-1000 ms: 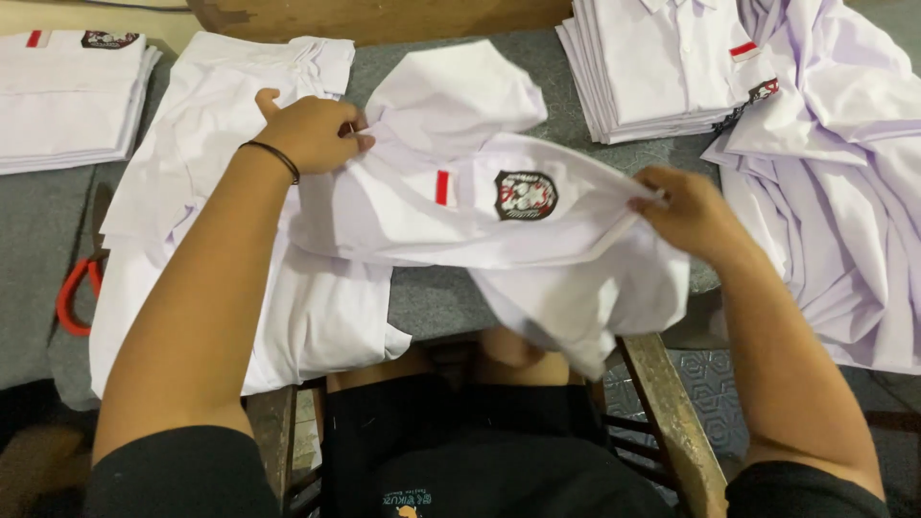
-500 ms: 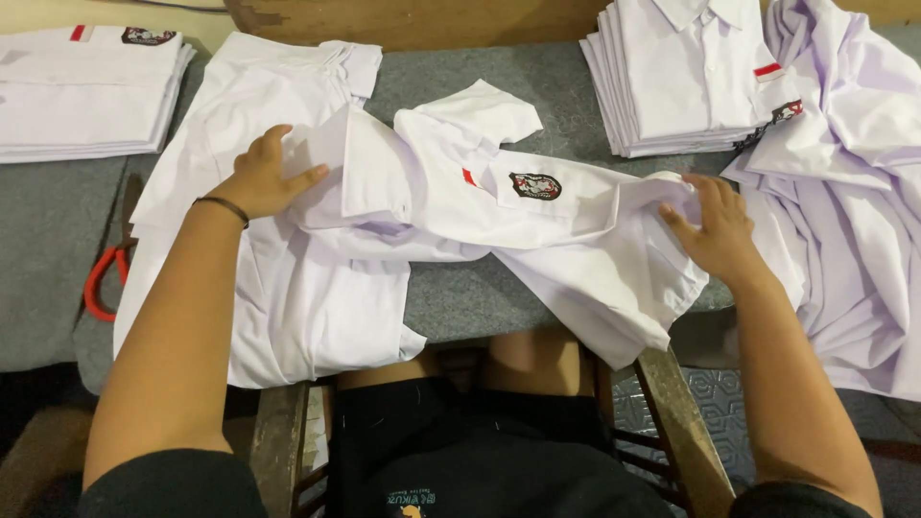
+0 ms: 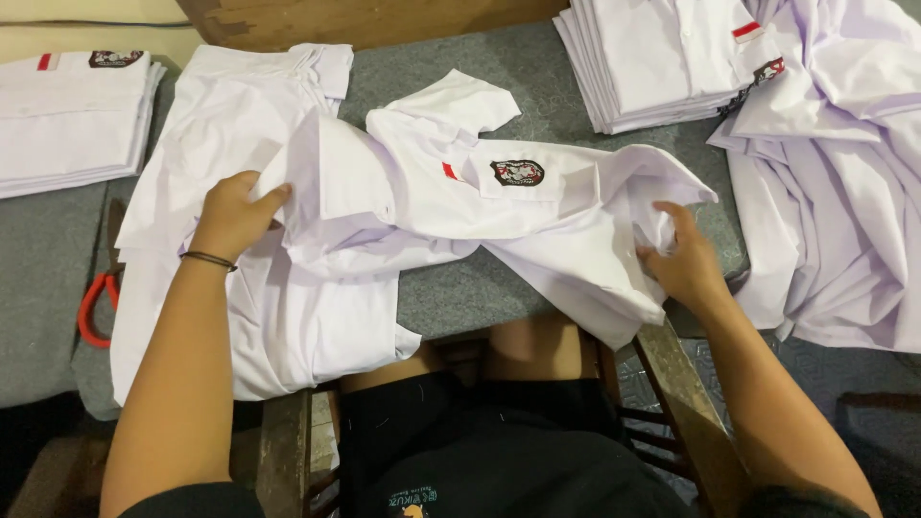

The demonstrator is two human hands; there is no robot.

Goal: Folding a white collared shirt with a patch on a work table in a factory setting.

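Far-left stack: we see folded white shirts (image 3: pixel 72 120) piled at the left edge of the grey table (image 3: pixel 537 72); well apart from both hands.
Scissors: red-handled scissors (image 3: pixel 96 302) lie near the left edge, partly under cloth; we judge they could snag a trailing hem if the cloth is dragged that way.
Flat shirt: a white shirt (image 3: pixel 230 317) lies spread under our left forearm, its near part hanging over the table's near edge.
Left hand: our left hand (image 3: pixel 230 216) pinches a fold of the badge shirt (image 3: pixel 460 206) between thumb and curled fingers (image 3: pixel 271 199); the cloth rises just right of the knuckles.
Badge shirt: it lies across the middle of the table, badge pocket facing up, one sleeve pointing far; its near-right part droops off the table edge.
Right hand: our right hand (image 3: pixel 683 259) grips bunched cloth at the shirt's right end, fingers closed into the folds.
Risk: we judge the overhanging part could slide off; uneven pulling would crease it.
Right piles: a folded stack (image 3: pixel 662 62) far right; loose shirts (image 3: pixel 835 221) beside it.
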